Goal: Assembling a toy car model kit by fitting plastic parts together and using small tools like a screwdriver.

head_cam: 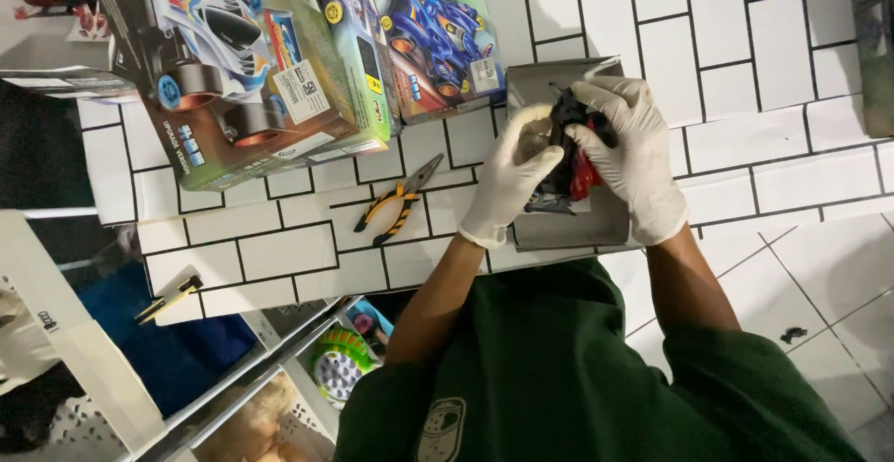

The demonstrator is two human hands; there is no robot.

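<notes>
Hands in white gloves meet over a shallow grey tray [568, 224] on the white-tiled bench [726, 71]; the left hand [510, 175] curls its fingers round the near end of a small black model car [570, 141], and the right hand [633, 150] closes thumb and fingers on its far side, so both hands are clenched on the same piece, neither one loose; the car hangs just above the tray, probably so that any loose bit drops into it rather than onto the bench; a scrap of red [585, 181] shows under the car, against the right palm, though what it is I cannot tell; a pair of small pliers with yellow and black handles [399, 203] lies just left of the left hand, jaws pointing up the bench, near enough to grab; further up and left, two printed boxes with toy racing cars on them [270, 61] [438, 33] lean side by side, pushed back from the tray; at the left edge of the bench a thin brown and yellow tool [168, 299] rests alone, well apart from the hands.
</notes>
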